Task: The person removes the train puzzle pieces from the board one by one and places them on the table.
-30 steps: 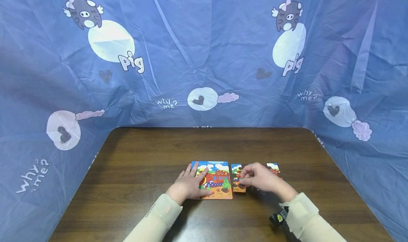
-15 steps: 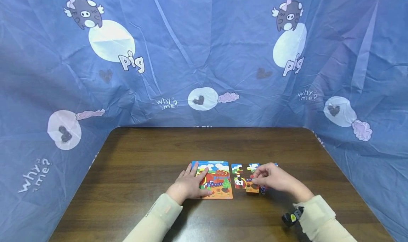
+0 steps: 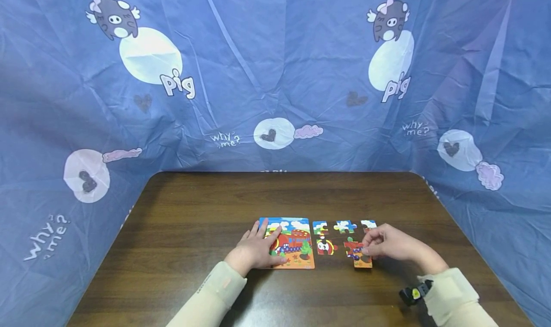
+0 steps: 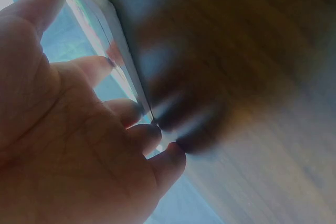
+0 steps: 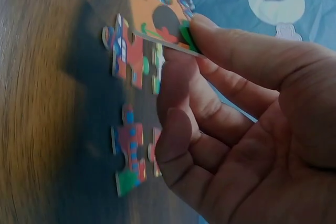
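A picture puzzle board (image 3: 299,248) with a red train lies in the middle of the table. My left hand (image 3: 257,253) rests on its left part with the fingers spread; in the left wrist view the fingertips (image 4: 170,156) lie along the board's edge. Between thumb and fingers, my right hand (image 3: 391,243) pinches an orange jigsaw piece (image 5: 157,17), raised over the table and casting a shadow. Close below it lie a red train piece (image 5: 126,51) and a piece with a green corner (image 5: 128,156). The right hand hides part of these in the head view.
Right of the board lie more jigsaw pieces: a face piece (image 3: 325,246), a left sky piece (image 3: 320,228), a middle cloud piece (image 3: 344,226) and a right cloud piece (image 3: 368,224). A blue printed cloth (image 3: 275,78) hangs behind the brown table (image 3: 206,198).
My right hand has moved rightward with the orange piece, away from the board and across the row of loose pieces, uncovering the face piece and others. My left hand has stayed still.
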`<action>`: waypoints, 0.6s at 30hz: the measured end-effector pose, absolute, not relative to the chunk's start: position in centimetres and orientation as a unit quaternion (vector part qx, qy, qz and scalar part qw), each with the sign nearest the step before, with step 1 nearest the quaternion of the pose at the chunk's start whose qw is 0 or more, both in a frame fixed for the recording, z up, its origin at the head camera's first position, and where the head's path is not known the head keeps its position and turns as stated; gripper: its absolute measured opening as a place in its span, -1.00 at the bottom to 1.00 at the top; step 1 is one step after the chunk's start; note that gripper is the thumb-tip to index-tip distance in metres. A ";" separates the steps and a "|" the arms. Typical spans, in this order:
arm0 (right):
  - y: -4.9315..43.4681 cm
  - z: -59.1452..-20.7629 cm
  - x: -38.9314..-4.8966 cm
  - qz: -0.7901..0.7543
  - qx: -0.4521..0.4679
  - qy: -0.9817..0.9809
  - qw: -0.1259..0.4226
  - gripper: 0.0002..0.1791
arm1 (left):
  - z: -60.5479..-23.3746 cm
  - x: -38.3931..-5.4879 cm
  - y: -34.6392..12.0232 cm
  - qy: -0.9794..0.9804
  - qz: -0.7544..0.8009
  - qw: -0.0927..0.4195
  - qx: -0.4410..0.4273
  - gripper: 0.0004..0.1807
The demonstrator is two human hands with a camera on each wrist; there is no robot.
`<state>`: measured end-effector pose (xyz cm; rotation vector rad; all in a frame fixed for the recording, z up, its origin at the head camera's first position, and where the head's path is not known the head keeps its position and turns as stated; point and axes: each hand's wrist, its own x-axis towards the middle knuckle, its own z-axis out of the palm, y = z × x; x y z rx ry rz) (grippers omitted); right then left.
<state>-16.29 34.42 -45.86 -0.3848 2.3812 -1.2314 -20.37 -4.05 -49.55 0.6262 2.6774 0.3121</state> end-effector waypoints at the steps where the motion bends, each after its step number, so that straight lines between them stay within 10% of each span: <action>1: 34.7 -45.8 -16.2 -0.444 -0.140 0.857 0.221 -0.89 | -49.6 -20.4 -4.0 0.951 0.110 0.186 0.223 -0.02; 18: 38.3 -45.8 -14.9 -0.425 -0.095 0.850 0.296 -0.90 | -49.4 -20.2 -4.0 0.951 0.112 0.182 0.225 -0.02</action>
